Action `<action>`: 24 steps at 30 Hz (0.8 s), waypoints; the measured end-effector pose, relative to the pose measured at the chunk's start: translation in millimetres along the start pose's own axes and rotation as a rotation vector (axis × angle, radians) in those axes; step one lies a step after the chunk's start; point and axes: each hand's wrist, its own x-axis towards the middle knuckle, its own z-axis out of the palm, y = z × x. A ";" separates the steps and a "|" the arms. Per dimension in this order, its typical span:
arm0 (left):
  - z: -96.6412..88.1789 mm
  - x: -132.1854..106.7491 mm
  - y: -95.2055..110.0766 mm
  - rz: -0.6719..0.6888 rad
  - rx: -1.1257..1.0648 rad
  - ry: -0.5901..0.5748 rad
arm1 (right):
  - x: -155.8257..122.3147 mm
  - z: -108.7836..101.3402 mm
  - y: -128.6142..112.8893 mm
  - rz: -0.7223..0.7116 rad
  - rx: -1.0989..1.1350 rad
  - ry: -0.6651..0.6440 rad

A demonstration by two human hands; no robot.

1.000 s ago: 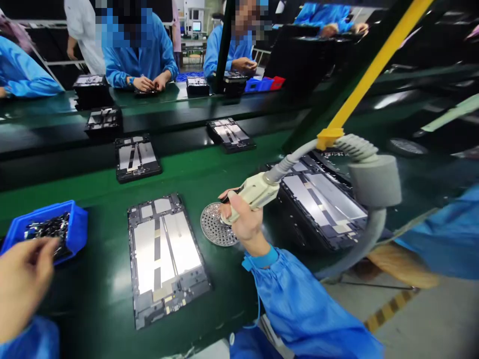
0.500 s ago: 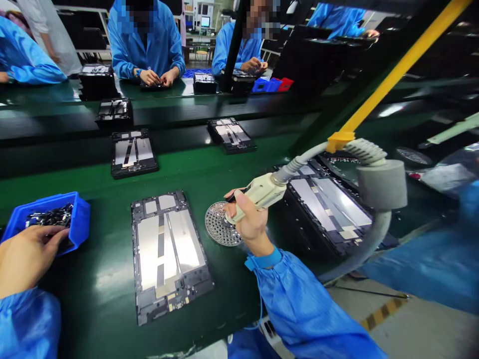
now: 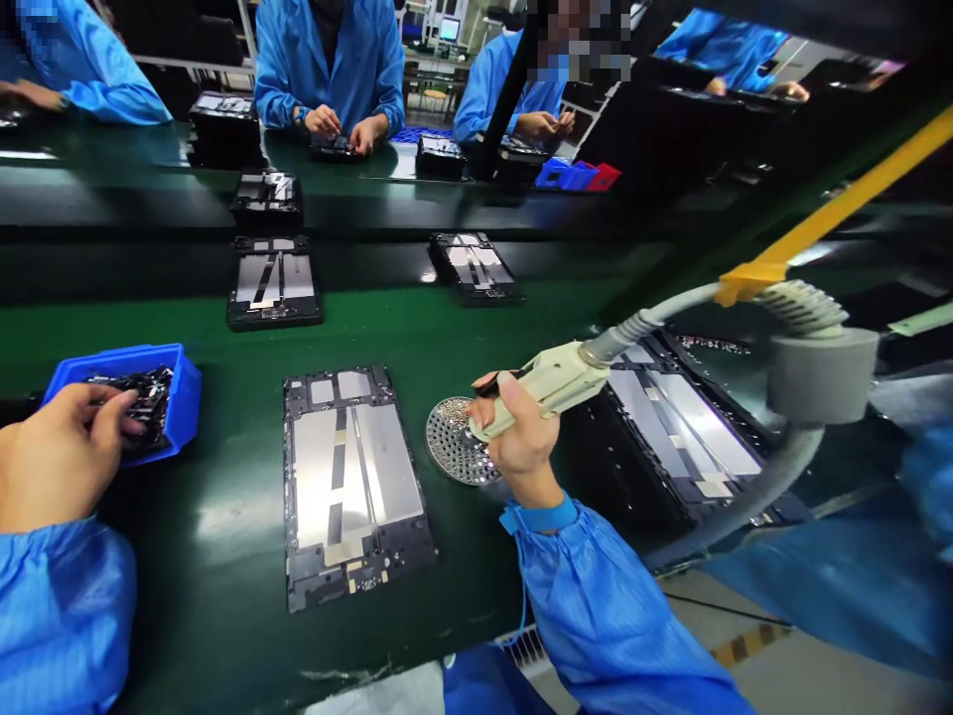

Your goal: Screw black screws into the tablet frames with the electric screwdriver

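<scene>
My left hand (image 3: 70, 447) is at the blue bin (image 3: 190, 392), its thumb and fingers pinched over the small dark parts (image 3: 160, 397) inside. Whatever lies between the fingertips is too small to make out. In my right hand (image 3: 525, 437) is a pale electric screwdriver (image 3: 570, 377) with a grey cable, my fingers wrapped around its body. Its front end points down at a round perforated metal screw tray (image 3: 451, 447), where small screws lie. Between my hands an opened tablet (image 3: 357, 477) lies flat, silver panels and dark ribbon strips showing.
A stack of similar tablets (image 3: 677, 417) stands right of the screw tray. Farther back are more tablets (image 3: 275, 283) and another stack (image 3: 476, 268). A yellow strap (image 3: 856, 199) holds up the screwdriver cable. Co-workers in blue coats (image 3: 328, 70) sit across the bench.
The view has shifted, so most things sit a little farther right. My left hand has shifted slightly within the bin, still pinched. My right hand keeps the screwdriver over the screw tray.
</scene>
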 end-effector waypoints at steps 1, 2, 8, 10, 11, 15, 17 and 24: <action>-4.0 -3.1 7.9 -0.010 -0.005 0.007 | 0.4 -1.0 -3.8 -0.016 0.000 0.007; -7.6 -6.2 15.2 -0.015 -0.015 0.012 | 0.0 -1.8 -9.3 -0.034 0.003 0.008; -23.0 -21.5 41.7 -0.006 -0.112 -0.040 | -36.0 11.9 -55.8 -0.058 0.085 -0.188; -25.7 -23.5 44.6 0.018 -0.179 -0.075 | -58.9 24.4 -66.2 0.011 0.110 -0.343; -26.2 -24.0 45.2 0.020 -0.218 -0.076 | -70.3 30.6 -69.5 0.052 0.114 -0.429; -22.6 -25.6 44.4 -0.022 -0.324 -0.012 | -102.6 47.7 -71.5 0.179 0.068 -0.667; -19.7 -28.4 44.5 0.023 -0.416 -0.011 | -109.0 50.8 -68.4 0.188 0.054 -0.712; -19.1 -48.7 78.5 0.136 -0.882 -0.062 | -113.0 52.5 -59.3 0.214 0.047 -0.722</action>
